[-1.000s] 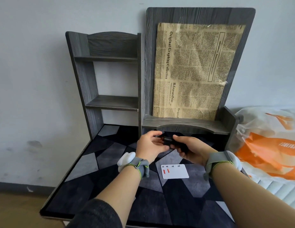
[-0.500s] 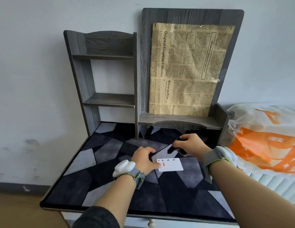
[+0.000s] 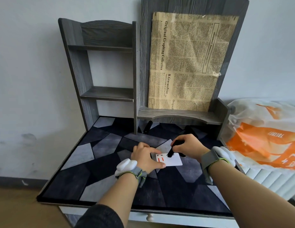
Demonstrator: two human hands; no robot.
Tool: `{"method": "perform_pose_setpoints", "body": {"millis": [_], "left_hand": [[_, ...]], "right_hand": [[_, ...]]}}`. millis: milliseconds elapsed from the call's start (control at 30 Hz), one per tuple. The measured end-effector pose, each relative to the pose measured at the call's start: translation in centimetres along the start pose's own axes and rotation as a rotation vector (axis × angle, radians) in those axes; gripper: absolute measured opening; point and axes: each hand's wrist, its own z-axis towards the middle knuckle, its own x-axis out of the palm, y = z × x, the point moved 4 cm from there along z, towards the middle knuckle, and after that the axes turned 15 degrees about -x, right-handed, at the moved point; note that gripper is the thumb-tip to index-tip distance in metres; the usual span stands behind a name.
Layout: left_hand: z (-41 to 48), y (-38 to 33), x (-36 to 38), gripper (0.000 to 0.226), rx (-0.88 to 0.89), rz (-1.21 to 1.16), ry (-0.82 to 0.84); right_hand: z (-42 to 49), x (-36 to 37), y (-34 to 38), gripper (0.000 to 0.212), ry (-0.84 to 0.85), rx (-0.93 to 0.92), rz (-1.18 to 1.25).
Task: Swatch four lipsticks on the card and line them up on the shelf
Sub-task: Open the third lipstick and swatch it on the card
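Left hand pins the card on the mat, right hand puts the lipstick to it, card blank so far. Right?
Not blank: the head view shows two red swatches near the card's left end. The rest holds: left hand pins it on the mat, right hand puts the lipstick to it.

White card (image 3: 174,161) flat on dark patterned mat (image 3: 100,165), long side across. Two orange-red swatches at its left end, tiny labels along top edge, rest blank. Left hand (image 3: 144,159) presses card's left end down. Black lipstick (image 3: 172,149) tilted, lower end touching card near top edge, right of swatches, gripped by right hand (image 3: 188,147). Second black lipstick (image 3: 147,127) lies on mat under grey wood-grain shelf (image 3: 176,114). Shelf ledge bare, against wall.
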Motion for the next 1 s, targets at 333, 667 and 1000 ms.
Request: {"method": "perform_pose_setpoints", "body": {"millis": [333, 667, 1000], "left_hand": [[0.08, -0.04, -0.05, 0.052, -0.009, -0.015, 0.004], [0.13, -0.09, -0.06, 0.053, -0.018, -0.005, 0.002], [0.05, -0.12, -0.15, 0.054, -0.023, -0.005, 0.019]], "right_hand": [[0.41, 0.37, -0.38, 0.014, 0.025, -0.004, -0.027], [0.38, 0.5, -0.24, 0.014, 0.048, 0.004, -0.061], [0.39, 0.65, -0.04, 0.012, 0.082, 0.01, -0.063]]}}
